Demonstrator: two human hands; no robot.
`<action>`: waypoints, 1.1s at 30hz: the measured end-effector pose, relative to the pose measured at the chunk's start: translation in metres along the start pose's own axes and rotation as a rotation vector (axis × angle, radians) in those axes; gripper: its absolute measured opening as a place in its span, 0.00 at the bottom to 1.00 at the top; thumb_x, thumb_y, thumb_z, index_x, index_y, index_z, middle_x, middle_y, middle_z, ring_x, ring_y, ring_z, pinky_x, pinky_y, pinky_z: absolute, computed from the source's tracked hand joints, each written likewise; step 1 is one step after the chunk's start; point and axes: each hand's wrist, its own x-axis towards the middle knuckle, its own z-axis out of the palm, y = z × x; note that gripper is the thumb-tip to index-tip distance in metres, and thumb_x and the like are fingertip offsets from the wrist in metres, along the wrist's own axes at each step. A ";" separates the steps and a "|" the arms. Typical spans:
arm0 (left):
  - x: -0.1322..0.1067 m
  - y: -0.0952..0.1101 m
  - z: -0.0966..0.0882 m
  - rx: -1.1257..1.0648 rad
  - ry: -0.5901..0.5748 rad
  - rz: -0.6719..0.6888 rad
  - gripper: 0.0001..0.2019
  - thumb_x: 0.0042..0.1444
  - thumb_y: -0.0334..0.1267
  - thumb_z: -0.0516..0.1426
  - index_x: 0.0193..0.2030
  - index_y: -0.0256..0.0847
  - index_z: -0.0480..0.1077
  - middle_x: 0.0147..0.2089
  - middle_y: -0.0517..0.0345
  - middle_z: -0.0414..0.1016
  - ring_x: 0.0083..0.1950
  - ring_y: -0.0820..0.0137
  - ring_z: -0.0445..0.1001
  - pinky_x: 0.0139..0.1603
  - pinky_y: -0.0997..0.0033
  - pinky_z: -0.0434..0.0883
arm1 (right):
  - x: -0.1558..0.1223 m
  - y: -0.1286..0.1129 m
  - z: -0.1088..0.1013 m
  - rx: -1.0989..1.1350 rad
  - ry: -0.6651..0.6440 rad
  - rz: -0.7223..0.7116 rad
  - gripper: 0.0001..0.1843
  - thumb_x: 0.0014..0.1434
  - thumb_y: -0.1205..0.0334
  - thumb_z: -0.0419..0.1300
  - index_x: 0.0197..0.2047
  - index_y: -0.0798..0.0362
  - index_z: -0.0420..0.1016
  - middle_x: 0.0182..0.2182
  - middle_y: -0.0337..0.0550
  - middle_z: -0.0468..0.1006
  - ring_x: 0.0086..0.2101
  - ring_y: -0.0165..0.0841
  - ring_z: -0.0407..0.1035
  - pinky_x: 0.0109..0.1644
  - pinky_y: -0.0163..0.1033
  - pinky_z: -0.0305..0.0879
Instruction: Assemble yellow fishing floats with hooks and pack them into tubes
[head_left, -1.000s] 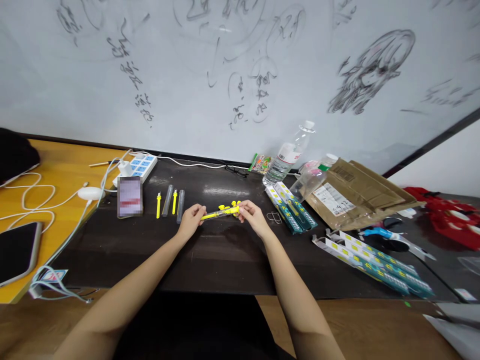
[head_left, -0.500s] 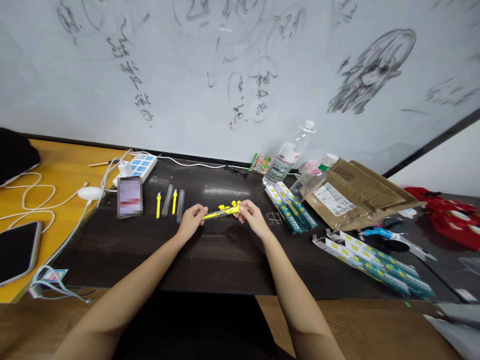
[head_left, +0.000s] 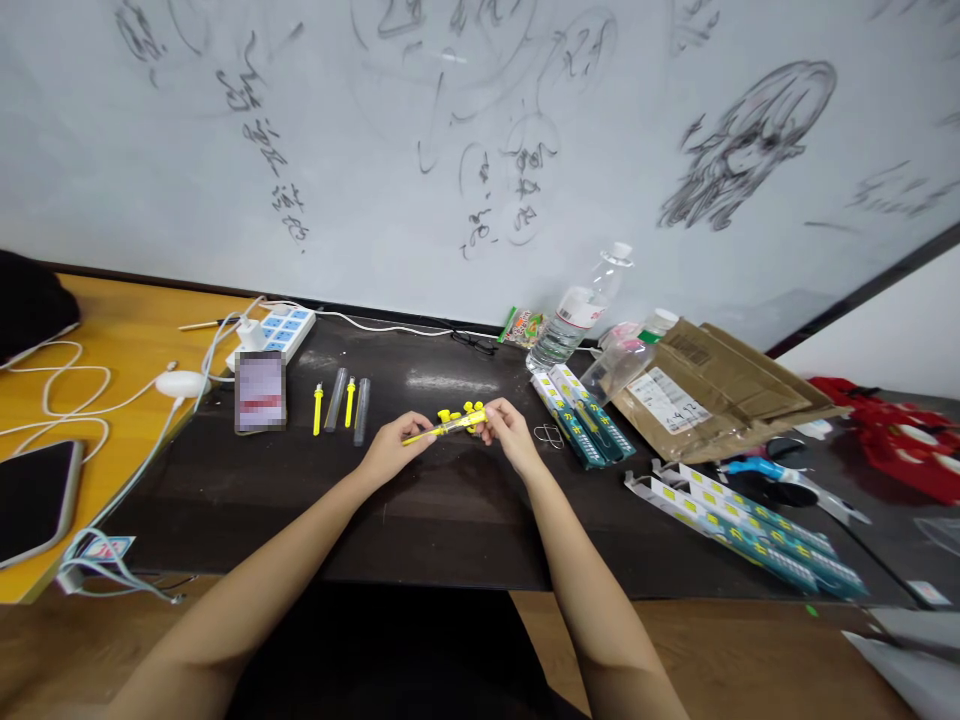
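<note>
Between my two hands is a slim yellow stick with a clear tube section, held at a slant with its right end higher. My left hand is closed, thumb and fingers pinching it left of its middle, and a thin yellow end shows past the thumb. My right hand is closed on the wider yellow right end. Just behind it, several small yellow knobbed pieces lie on the dark table, partly hidden. To the left rest two yellow sticks and two clear tubes.
A phone and a power strip are at the left. Right of my hands lie a bent wire piece, green-and-white boxes, a water bottle and a brown parcel. Opened boxes lie nearer the edge.
My left hand has slid right along the yellow stick, its thumb now nearer the middle. My right hand has shifted slightly right, still pinching the other end.
</note>
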 end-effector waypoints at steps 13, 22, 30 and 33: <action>0.003 0.001 0.000 -0.103 -0.039 -0.037 0.16 0.55 0.46 0.54 0.43 0.36 0.70 0.22 0.65 0.64 0.25 0.75 0.62 0.30 0.76 0.59 | -0.004 -0.006 -0.002 0.151 -0.065 0.029 0.17 0.53 0.53 0.63 0.44 0.51 0.70 0.25 0.35 0.74 0.20 0.24 0.64 0.22 0.31 0.63; 0.003 0.002 0.000 -0.119 -0.040 -0.017 0.15 0.56 0.46 0.54 0.42 0.36 0.70 0.21 0.66 0.63 0.25 0.75 0.62 0.31 0.75 0.59 | -0.001 -0.008 -0.010 0.166 0.027 -0.021 0.15 0.53 0.52 0.63 0.39 0.51 0.69 0.23 0.34 0.74 0.18 0.23 0.64 0.21 0.30 0.63; 0.001 0.004 0.001 -0.102 -0.034 0.002 0.14 0.55 0.45 0.55 0.42 0.37 0.70 0.21 0.66 0.63 0.26 0.76 0.62 0.31 0.75 0.60 | -0.001 -0.008 -0.008 0.098 0.068 0.017 0.18 0.52 0.47 0.63 0.32 0.51 0.64 0.20 0.33 0.73 0.16 0.23 0.62 0.16 0.28 0.59; 0.001 0.001 0.001 -0.090 -0.034 0.005 0.14 0.56 0.45 0.55 0.43 0.37 0.70 0.23 0.66 0.63 0.27 0.75 0.63 0.32 0.75 0.60 | -0.001 -0.006 -0.008 0.062 0.066 0.011 0.18 0.53 0.46 0.62 0.31 0.51 0.63 0.19 0.32 0.72 0.15 0.23 0.60 0.15 0.28 0.57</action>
